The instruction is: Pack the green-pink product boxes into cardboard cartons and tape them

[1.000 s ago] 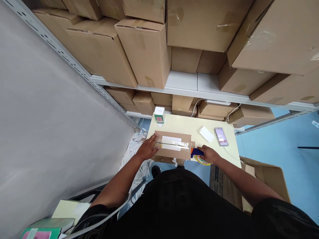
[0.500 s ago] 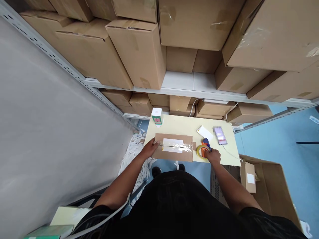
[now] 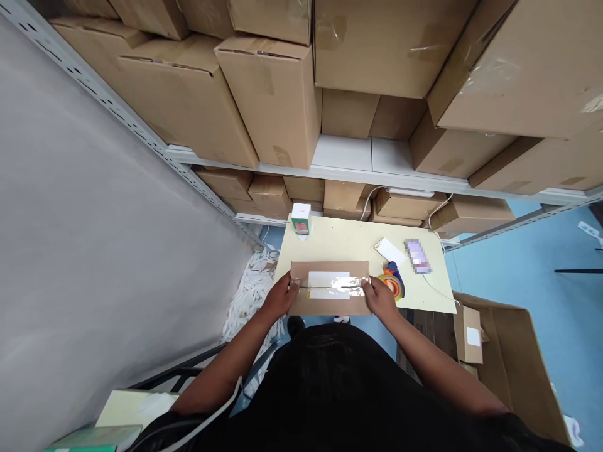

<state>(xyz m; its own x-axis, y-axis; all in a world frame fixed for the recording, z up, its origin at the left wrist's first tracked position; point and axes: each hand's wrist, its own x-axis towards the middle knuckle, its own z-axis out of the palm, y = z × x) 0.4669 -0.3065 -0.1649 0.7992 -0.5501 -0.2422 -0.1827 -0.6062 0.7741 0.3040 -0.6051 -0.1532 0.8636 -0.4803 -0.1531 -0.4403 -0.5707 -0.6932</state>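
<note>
A flat brown cardboard box [image 3: 330, 301] with a white label and a clear tape strip along its top seam lies at the near edge of a small pale yellow table [image 3: 348, 242]. My left hand [image 3: 281, 298] grips the box's left end, thumb on top. My right hand [image 3: 379, 298] grips its right end in the same way. An orange and blue tape dispenser [image 3: 394, 282] with a yellow roll rests on the table just right of the box, free of my hands.
On the table stand a small white and green carton [image 3: 300, 218], a white card [image 3: 389, 252] and a phone [image 3: 417, 256]. Shelves packed with cardboard boxes [image 3: 277, 94] rise behind. White paper strips [image 3: 252, 289] litter the floor at left; an open carton [image 3: 499, 339] sits at right.
My right hand set the tape dispenser down on the table and moved to the box's right end. The box now lies held at both ends, slightly closer to me.
</note>
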